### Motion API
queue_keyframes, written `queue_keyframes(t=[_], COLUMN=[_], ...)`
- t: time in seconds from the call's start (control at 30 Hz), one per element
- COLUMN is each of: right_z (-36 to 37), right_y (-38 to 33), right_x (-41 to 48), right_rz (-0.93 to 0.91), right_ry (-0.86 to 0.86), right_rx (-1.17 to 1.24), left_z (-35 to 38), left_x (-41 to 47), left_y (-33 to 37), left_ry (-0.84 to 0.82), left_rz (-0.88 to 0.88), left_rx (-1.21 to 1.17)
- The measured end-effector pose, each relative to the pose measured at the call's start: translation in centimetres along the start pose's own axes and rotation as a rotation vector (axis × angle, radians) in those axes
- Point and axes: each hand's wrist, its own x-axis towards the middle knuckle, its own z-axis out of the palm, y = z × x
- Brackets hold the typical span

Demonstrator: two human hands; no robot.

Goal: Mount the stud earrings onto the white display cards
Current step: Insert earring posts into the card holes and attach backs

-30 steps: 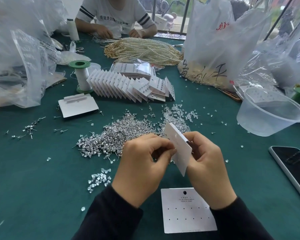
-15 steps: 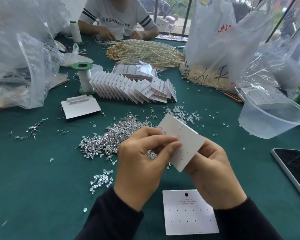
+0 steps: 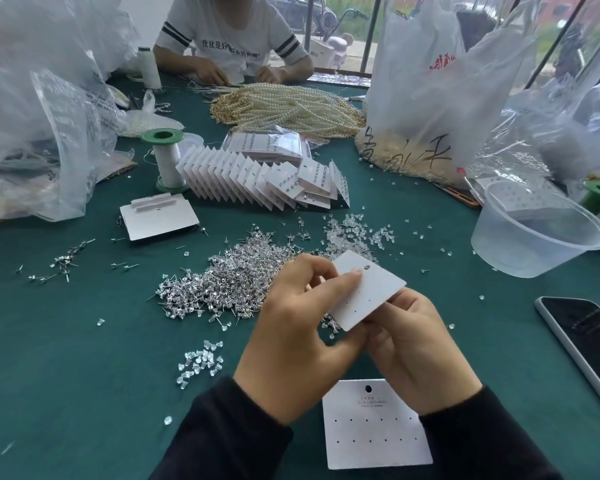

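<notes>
White display card [image 3: 368,292]: tilted, pinched at its near edge by left hand [image 3: 291,327]; right hand [image 3: 416,344] grips from beneath, fingertips hidden. Phone [image 3: 589,341]: cut off at the frame edge.

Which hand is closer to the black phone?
The right hand. It holds the card on the side toward the phone; the left hand grips the card's other edge, farther away.
</notes>
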Motion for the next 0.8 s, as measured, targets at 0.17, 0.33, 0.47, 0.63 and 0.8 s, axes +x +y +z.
queue_keyframes(t=[0.17, 0.33, 0.47, 0.63, 0.8], right_z=[0.1, -0.6, -0.8, -3.4, -6.4], right_y=[0.0, 0.0, -0.1, -1.8, -2.0], right_x=[-0.1, -0.1, -0.1, 0.8, 1.7], right_rz=[-0.056, -0.103, -0.199, -0.387, -0.26], right_ry=[0.004, 0.024, -0.061, 0.254, 0.609], right_rx=[-0.092, -0.308, -0.383, -0.93, -1.484], left_z=[0.2, -0.2, -0.6, -0.9, -0.8], left_x=[-0.1, 0.1, 0.2, 0.3, 0.4], left_y=[-0.3, -1.0, -0.8, -1.1, -1.7], left_ry=[0.023, -0.034, 0.068, 0.298, 0.341], left_rz=[0.021, 0.041, 0.028, -0.269, -0.648], left_rx=[0.012, 0.015, 0.001, -0.256, -0.578])
